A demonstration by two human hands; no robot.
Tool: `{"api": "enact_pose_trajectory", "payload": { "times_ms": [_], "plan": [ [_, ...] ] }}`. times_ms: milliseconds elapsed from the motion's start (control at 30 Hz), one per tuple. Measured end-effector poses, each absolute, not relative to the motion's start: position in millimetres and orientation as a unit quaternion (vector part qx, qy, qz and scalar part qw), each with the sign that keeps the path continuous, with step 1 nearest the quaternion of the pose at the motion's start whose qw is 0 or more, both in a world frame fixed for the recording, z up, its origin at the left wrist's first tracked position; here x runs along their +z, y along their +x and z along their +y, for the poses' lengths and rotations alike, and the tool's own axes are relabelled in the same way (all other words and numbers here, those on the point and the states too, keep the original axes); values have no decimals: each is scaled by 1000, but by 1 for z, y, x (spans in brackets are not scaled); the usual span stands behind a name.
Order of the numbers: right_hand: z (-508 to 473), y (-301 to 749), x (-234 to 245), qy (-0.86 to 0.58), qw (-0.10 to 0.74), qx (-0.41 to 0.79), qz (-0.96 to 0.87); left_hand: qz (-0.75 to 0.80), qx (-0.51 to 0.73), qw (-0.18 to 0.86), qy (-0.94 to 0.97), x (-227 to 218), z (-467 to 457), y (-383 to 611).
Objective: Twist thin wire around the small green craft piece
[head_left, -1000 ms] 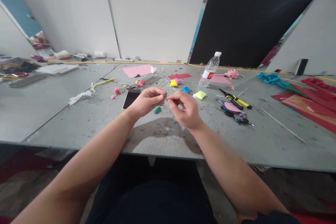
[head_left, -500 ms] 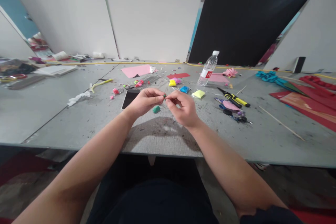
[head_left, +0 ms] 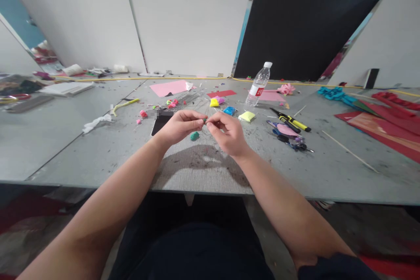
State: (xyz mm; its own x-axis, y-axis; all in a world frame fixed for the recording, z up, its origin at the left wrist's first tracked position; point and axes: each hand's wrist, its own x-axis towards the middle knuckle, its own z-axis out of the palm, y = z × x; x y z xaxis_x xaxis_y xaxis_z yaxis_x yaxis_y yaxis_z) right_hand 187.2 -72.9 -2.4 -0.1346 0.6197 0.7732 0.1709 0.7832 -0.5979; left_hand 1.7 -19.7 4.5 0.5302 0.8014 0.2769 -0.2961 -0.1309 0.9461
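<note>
Between the fingertips of both hands is a tiny piece of green clay (head_left: 205, 120), mostly covered by the fingers. My left hand (head_left: 184, 126) pinches it from the left. My right hand (head_left: 229, 133) pinches at it from the right, thumb and forefinger together. On the table just below the fingers lies a larger green clay lump (head_left: 194, 136). Partly behind my left hand is a dark phone (head_left: 161, 121). Beyond the hands are small packets: a yellow packet (head_left: 214, 103), a blue packet (head_left: 229, 110) and a pale yellow packet (head_left: 246, 116).
A water bottle (head_left: 259, 85) stands at the back right. Yellow-handled pliers (head_left: 292, 121), keys (head_left: 297, 143) and a thin stick (head_left: 349, 151) lie to the right. Pink clay bits (head_left: 143, 113) and white tissue (head_left: 97, 123) are at left. Pink paper (head_left: 169, 88) lies farther back.
The view has shifted very slightly. Both hands stay nearly in the same place, still pinching the small green piece; nothing on the table has visibly moved.
</note>
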Motion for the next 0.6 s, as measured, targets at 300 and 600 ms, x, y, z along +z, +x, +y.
{"api": "enact_pose_trajectory", "payload": {
  "times_ms": [300, 600],
  "plan": [
    [-72, 187, -2, -288, 606, 179, -719, 221, 447, 614, 612, 5, -18, 2],
    [-68, 185, -4, -307, 621, 156, -704, 232, 466, 593, 615, 7, -19, 4]
  ]
}}
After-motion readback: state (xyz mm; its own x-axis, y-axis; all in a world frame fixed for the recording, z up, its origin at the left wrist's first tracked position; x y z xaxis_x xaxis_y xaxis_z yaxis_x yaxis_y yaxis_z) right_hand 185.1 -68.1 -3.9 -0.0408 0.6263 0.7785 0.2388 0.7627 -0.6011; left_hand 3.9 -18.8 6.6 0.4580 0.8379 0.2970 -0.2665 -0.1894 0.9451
